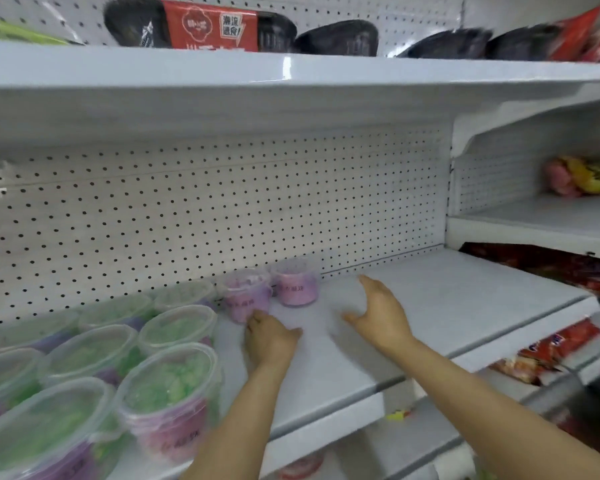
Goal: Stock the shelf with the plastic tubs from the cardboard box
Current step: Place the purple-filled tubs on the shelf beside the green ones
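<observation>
Plastic tubs [167, 400] with green contents crowd the near left of the white shelf [447, 306]. Farther back, the left hand [269, 342] touches, perhaps pinches, a pink tub [246, 295] beside a second pink tub [294, 284], while the right hand [381, 315] hovers open, empty. They look light, stiff and smooth-sided, best gripped around the wall below the lid.

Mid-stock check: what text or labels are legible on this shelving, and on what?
"潮流速食!": white patch on the red sleeve of a black tray, top shelf.
Round logo beside it: too blurred.
Pink tubs: dark label text, unreadable.
Green tubs: handwritten marks, unreadable.
Red packets at right: blurred.
</observation>
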